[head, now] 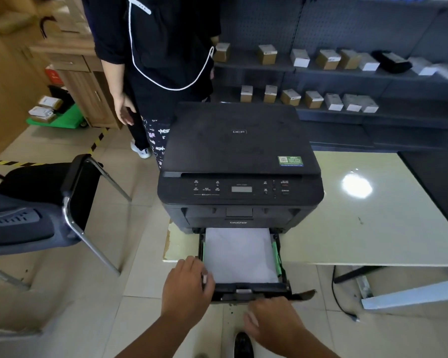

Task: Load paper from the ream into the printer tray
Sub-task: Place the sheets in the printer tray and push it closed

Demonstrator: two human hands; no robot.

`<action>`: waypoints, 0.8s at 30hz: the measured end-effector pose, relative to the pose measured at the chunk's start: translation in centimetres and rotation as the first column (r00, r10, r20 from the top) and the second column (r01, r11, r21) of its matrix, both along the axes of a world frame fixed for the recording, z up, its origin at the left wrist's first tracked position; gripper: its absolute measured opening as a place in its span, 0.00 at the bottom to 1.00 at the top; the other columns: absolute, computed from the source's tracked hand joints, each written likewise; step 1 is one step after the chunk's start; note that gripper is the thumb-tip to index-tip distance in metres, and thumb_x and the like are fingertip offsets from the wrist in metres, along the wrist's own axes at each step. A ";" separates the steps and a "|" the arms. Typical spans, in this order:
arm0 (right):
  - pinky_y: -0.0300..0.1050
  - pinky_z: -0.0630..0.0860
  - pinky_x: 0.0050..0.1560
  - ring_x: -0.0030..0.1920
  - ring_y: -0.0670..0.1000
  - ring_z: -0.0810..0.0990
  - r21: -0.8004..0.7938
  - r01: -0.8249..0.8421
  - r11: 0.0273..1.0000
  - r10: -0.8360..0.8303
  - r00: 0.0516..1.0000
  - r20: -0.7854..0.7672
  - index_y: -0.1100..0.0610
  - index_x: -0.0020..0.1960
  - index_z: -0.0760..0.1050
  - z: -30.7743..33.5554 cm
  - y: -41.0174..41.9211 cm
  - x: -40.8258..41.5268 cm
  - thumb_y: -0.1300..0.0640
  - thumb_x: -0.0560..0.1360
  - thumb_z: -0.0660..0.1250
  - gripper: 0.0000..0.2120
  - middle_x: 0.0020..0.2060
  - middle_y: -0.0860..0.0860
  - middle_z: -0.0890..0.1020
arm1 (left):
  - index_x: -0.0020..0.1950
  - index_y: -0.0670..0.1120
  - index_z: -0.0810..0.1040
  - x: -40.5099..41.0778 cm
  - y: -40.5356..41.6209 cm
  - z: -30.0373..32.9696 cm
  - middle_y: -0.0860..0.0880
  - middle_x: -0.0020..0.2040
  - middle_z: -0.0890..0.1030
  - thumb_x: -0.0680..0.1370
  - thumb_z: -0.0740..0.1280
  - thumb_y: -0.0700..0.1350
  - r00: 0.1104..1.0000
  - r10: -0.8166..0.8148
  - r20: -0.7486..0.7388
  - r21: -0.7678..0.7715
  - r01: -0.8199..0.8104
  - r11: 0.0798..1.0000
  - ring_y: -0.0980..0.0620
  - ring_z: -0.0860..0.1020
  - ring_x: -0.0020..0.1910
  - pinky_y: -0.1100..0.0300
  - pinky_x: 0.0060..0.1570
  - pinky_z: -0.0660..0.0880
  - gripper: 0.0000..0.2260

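A black printer (238,151) stands on the corner of a pale table (373,228). Its paper tray (254,291) is pulled out toward me over the floor. A stack of white paper (239,254) lies flat inside, between green side guides. My left hand (189,288) grips the tray's front left corner, fingers wrapped over the rim. My right hand (272,321) sits just below the tray's front edge, blurred, its back toward me and fingers pointing left; whether it touches the tray is unclear. No ream is in view.
A person in dark clothes (155,47) stands left of the printer. A black chair (70,192) is at the left. Dark shelves (334,73) with small boxes run behind the table. A black cable (342,303) hangs under the table. My shoe (243,344) is below the tray.
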State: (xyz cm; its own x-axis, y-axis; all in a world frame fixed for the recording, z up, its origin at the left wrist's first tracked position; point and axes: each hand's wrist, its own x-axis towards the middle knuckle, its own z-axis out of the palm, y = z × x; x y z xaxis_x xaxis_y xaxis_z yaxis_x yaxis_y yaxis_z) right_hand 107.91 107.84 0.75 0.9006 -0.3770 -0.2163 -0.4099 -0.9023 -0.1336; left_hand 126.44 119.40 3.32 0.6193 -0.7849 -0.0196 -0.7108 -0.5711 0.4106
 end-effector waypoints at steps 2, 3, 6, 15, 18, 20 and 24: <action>0.38 0.55 0.21 0.16 0.46 0.71 -0.049 0.026 0.998 -0.028 0.999 -0.038 0.51 0.23 0.70 0.0 0.2 -0.1 0.45 0.58 0.70 0.14 0.17 0.46 0.74 | 0.38 0.54 0.69 -0.7 0.2 0.4 0.57 0.37 0.72 0.75 0.58 0.56 0.999 0.017 -0.033 -0.016 -0.017 1.000 0.55 0.71 0.37 0.64 0.37 0.71 0.09; 0.39 0.55 0.22 0.16 0.45 0.70 -0.055 0.041 0.998 -0.044 0.998 -0.049 0.51 0.23 0.70 -0.1 0.2 0.0 0.46 0.57 0.71 0.13 0.17 0.46 0.73 | 0.37 0.54 0.69 -1.1 0.4 0.3 0.57 0.35 0.71 0.75 0.58 0.57 1.000 -0.006 -0.018 -0.014 0.005 1.000 0.55 0.70 0.36 0.64 0.35 0.70 0.10; 0.39 0.58 0.24 0.20 0.46 0.73 -0.033 0.076 0.997 -0.078 0.995 -0.056 0.49 0.28 0.72 0.0 -0.2 0.3 0.48 0.59 0.72 0.10 0.21 0.46 0.76 | 0.34 0.54 0.68 -2.0 1.4 -0.2 0.57 0.33 0.71 0.75 0.58 0.57 0.994 -0.112 0.015 0.006 0.112 0.994 0.56 0.69 0.32 0.65 0.30 0.67 0.11; 0.50 0.73 0.55 0.50 0.54 0.76 0.090 0.140 0.986 -0.140 0.990 -0.010 0.53 0.57 0.72 0.8 -2.9 2.4 0.53 0.76 0.56 0.13 0.49 0.52 0.80 | 0.53 0.55 0.78 -2.2 -0.3 -2.7 0.58 0.48 0.81 0.73 0.62 0.55 0.991 -0.124 -0.053 0.011 0.125 0.992 0.57 0.79 0.46 0.62 0.48 0.75 0.12; 0.49 0.73 0.59 0.54 0.53 0.76 0.098 0.173 0.980 -0.173 0.985 -0.005 0.53 0.60 0.71 0.2 -4.1 3.3 0.54 0.75 0.58 0.14 0.54 0.51 0.79 | 0.57 0.55 0.74 -1.4 -2.3 -2.9 0.56 0.53 0.79 0.74 0.61 0.54 0.986 -0.144 -0.084 0.017 0.145 0.989 0.57 0.76 0.52 0.62 0.55 0.73 0.13; 0.50 0.71 0.65 0.59 0.53 0.74 0.104 0.220 0.970 -0.219 0.975 -0.022 0.54 0.64 0.68 0.1 -4.5 3.9 0.54 0.75 0.59 0.18 0.60 0.51 0.77 | 0.62 0.54 0.72 -1.0 -3.3 -3.0 0.55 0.59 0.78 0.74 0.61 0.52 0.985 -0.145 -0.098 0.017 0.147 0.989 0.57 0.73 0.58 0.63 0.61 0.69 0.16; 0.55 0.61 0.74 0.72 0.54 0.63 0.135 0.350 0.927 -0.343 0.937 -0.074 0.54 0.76 0.52 -0.3 -6.4 4.9 0.54 0.75 0.60 0.33 0.72 0.52 0.64 | 0.74 0.51 0.58 -0.1 -5.2 -3.3 0.53 0.72 0.66 0.76 0.61 0.52 0.980 -0.085 -0.179 0.053 0.096 0.994 0.54 0.64 0.70 0.60 0.70 0.60 0.27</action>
